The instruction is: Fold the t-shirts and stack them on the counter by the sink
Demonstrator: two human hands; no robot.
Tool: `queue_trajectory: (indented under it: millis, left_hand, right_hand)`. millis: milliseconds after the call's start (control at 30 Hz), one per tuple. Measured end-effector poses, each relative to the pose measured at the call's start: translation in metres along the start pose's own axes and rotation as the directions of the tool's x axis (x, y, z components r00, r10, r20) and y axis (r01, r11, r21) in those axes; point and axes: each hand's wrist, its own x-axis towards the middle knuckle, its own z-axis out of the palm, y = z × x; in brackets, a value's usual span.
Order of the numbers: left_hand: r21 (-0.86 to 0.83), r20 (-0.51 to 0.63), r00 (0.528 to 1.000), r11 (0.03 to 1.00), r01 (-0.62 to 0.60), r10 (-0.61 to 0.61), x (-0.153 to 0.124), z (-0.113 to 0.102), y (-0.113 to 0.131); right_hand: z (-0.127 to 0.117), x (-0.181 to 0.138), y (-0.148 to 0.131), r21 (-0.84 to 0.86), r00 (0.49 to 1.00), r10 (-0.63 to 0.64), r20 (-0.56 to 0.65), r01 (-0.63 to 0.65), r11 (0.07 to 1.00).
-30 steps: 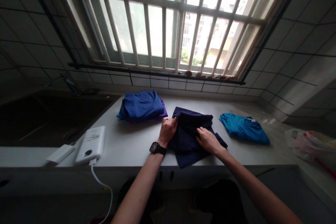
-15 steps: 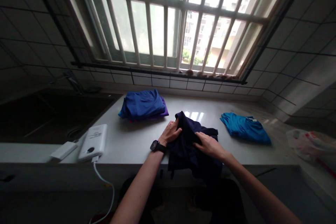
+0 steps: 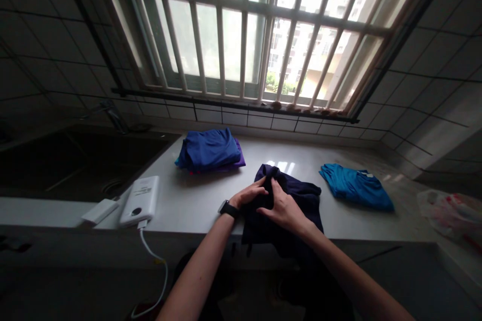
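A dark navy garment (image 3: 299,193) lies bunched on the white countertop, its lower part hanging over the front edge. My left hand (image 3: 249,194), with a black watch on the wrist, holds the garment's left side, some fingertips hidden in the folds. My right hand (image 3: 285,209) lies on top of the cloth, fingers stretched forward and thumb apart, close to the left hand. Behind and to the left sits a stack of folded blue and purple clothes (image 3: 209,150). A folded teal-blue garment (image 3: 356,186) rests to the right.
A white power bank (image 3: 140,201) with a cable (image 3: 155,256) hanging off the counter lies at the left, beside a small white block (image 3: 100,211). Farther left is a dark sink (image 3: 75,160) with a faucet (image 3: 115,116). A plastic bag (image 3: 450,210) lies far right. A barred window stands behind.
My right hand has moved forward and left across the navy garment, near my left hand. The garment's raised top edge has folded down. The view has shifted slightly.
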Motion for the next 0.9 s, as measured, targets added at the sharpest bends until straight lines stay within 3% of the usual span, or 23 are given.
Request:
queue_trajectory:
  millis: [100, 167, 233, 300, 333, 400, 467, 533, 667, 800, 900]
  left_hand:
    - [0.015, -0.027, 1.0, 1.0, 0.001, 0.0, 0.0, 0.002, -0.002]
    - [0.021, -0.02, 1.0, 1.0, -0.014, 0.014, 0.002, 0.002, -0.006]
    - [0.013, -0.016, 0.999, 0.999, -0.051, 0.051, 0.006, 0.001, -0.01]
    - [0.043, -0.077, 0.99, 0.993, -0.112, 0.115, 0.01, -0.002, -0.014]
    - [0.089, -0.156, 0.975, 0.985, -0.148, 0.161, 0.011, -0.004, -0.016]
    - [0.227, -0.335, 0.903, 0.953, -0.201, 0.27, 0.014, -0.006, -0.018]
    - [0.335, -0.407, 0.837, 0.912, -0.235, 0.365, 0.014, -0.005, -0.02]
    - [0.343, -0.34, 0.86, 0.901, -0.264, 0.381, 0.013, -0.004, -0.019]
    - [0.206, -0.211, 0.945, 0.956, -0.208, 0.251, 0.011, -0.003, -0.008]
    - [-0.005, -0.022, 0.987, 0.988, -0.157, 0.157, -0.005, 0.004, 0.012]
    - [-0.012, 0.075, 0.995, 0.998, -0.066, 0.067, -0.03, 0.022, 0.024]
  right_hand:
    - [0.01, 0.013, -0.001, -0.121, 0.996, 0.08, -0.041, -0.085, 0.989]
    - [0.006, 0.022, 0.002, -0.092, 0.992, 0.092, -0.091, -0.1, 0.991]
    - [-0.006, 0.027, 0.008, 0.063, 0.99, 0.086, -0.111, -0.08, 0.995]
    - [-0.023, 0.029, 0.015, 0.333, 0.992, 0.099, -0.079, -0.067, 0.941]
    - [-0.032, 0.028, 0.018, 0.493, 0.993, 0.113, -0.038, -0.079, 0.866]
    - [-0.051, 0.024, 0.022, 0.767, 0.988, 0.127, 0.092, -0.151, 0.623]
    - [-0.068, 0.017, 0.022, 0.894, 0.968, 0.088, 0.235, -0.25, 0.372]
    - [-0.082, 0.011, 0.017, 0.92, 0.947, 0.031, 0.321, -0.319, 0.227]
    - [-0.093, 0.007, 0.007, 0.938, 0.943, -0.034, 0.331, -0.325, 0.124]
    - [-0.093, 0.007, 0.008, 0.942, 0.949, -0.039, 0.312, -0.304, 0.146]
    - [-0.098, 0.004, 0.015, 0.946, 0.976, 0.096, 0.196, -0.214, 0.245]
